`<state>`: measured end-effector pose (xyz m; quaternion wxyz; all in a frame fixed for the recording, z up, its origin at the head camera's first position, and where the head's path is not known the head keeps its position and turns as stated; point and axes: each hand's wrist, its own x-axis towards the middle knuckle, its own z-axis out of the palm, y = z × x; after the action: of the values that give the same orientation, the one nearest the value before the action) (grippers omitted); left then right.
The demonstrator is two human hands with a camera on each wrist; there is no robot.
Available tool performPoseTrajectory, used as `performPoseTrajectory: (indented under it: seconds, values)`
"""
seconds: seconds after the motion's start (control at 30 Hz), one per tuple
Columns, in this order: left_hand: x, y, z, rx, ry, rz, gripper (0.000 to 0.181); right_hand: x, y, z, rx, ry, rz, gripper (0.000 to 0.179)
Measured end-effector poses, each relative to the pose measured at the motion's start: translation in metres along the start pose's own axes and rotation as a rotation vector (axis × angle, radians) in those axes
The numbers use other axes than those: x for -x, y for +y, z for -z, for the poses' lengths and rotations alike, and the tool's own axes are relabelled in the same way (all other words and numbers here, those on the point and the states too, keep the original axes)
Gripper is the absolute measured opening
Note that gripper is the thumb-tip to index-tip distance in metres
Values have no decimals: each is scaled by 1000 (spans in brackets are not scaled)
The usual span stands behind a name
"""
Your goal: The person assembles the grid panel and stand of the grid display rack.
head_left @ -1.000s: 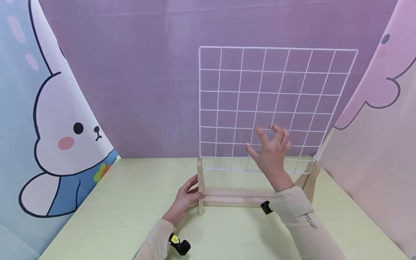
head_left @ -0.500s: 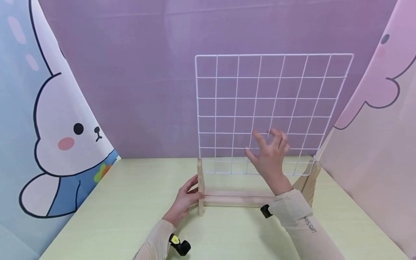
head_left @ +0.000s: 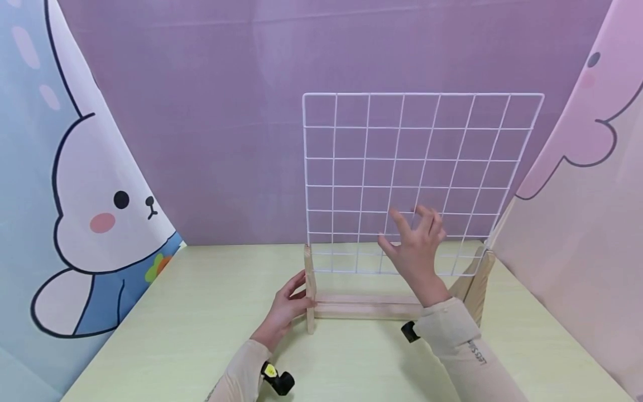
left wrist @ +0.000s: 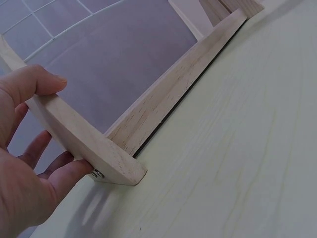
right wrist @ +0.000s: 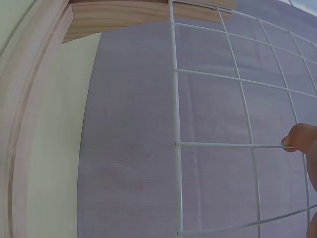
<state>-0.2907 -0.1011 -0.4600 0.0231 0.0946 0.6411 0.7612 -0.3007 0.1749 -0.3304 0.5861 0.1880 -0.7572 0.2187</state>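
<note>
A white wire grid panel (head_left: 394, 159) stands upright between the two side pieces of a wooden stand, its lower edge above the crossbar (head_left: 366, 311). My right hand (head_left: 419, 251) grips the lower middle of the grid, fingers curled at the wires; in the right wrist view a fingertip (right wrist: 299, 138) hooks a wire. My left hand (head_left: 285, 308) holds the stand's left side piece (head_left: 310, 290); the left wrist view shows fingers and thumb on either part of this curved side piece (left wrist: 84, 134). The right side piece (head_left: 481, 290) is partly behind my right forearm.
The stand rests on a pale wood-grain table (head_left: 211, 324). Behind it rises a purple backdrop (head_left: 226, 123). A rabbit-printed panel (head_left: 105, 167) borders the left, and a pink and cream panel (head_left: 598, 223) the right. Black cameras sit on both wrists.
The wire grid has moved down between the side pieces, and my right hand has come down with it. My left hand stays on the left side piece.
</note>
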Motion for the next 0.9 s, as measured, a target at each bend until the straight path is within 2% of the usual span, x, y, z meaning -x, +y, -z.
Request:
performPoseTrajectory:
  seconds: [0.9]
  values:
    - [1,3,-2,4,17,7,81,1,-3,0,-17,-8,-10,49]
